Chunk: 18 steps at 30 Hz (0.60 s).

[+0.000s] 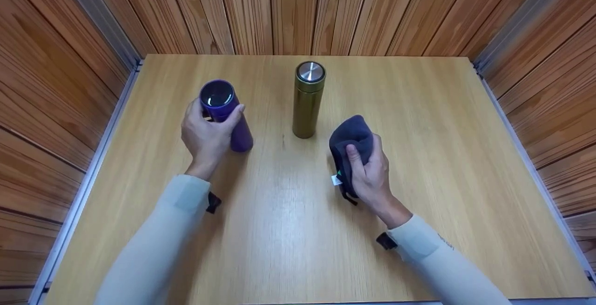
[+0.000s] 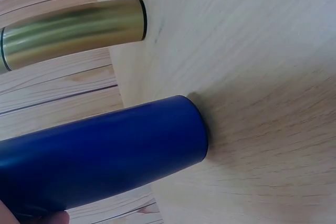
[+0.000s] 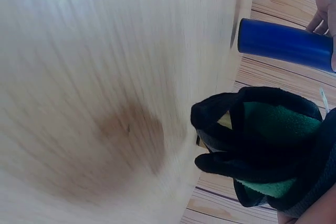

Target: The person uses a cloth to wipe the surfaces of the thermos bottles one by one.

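My left hand (image 1: 205, 132) grips a smooth cylindrical flask (image 1: 241, 132) near its top, thumb on the near side. The flask looks purple in the head view and blue in both wrist views; its top is dark and glossy. Its base (image 2: 194, 129) is right at the tabletop, with a shadow beside it. In my right hand (image 1: 372, 174) is a folded dark grey cloth piece (image 1: 350, 132), thumb pressed across it. The right wrist view shows its black edging and green fuzzy inner side (image 3: 278, 124). A small white tag (image 1: 336, 180) sticks out of its left side.
A gold flask (image 1: 307, 109) with a silver-topped lid stands upright at the back middle of the wooden table (image 1: 288, 249), between the two hands. Wood-plank walls (image 1: 293, 11) rise behind and at both sides. Metal rails (image 1: 88, 179) run along the side edges.
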{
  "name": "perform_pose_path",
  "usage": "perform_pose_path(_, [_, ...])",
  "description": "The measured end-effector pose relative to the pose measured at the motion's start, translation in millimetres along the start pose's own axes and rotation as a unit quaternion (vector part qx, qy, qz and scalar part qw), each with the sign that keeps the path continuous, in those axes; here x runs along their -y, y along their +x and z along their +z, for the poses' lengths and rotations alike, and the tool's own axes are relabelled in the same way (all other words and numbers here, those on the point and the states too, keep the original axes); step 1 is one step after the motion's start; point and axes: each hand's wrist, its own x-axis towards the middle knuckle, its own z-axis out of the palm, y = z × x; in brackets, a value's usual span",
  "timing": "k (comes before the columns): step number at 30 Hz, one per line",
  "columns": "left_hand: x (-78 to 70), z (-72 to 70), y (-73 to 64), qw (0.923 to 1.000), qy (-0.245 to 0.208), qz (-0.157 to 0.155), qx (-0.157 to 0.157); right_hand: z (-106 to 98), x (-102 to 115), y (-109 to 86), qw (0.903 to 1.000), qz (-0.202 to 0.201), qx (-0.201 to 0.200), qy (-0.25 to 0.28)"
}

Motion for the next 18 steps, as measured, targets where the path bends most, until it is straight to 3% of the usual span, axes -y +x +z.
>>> perform_pose_path(12, [2.6, 2.1, 8.7, 0.9991, 0.019, -0.021, 0.032, -1.0, -3.3, 3.2, 1.0, -0.005, 0.001, -0.005])
perform_pose_path(18, [0.2, 4.4, 9.8, 0.9979, 0.039, -0.017, 0.048, -3.6, -5.8, 0.8, 0.9998, 0.015, 0.0, -0.013])
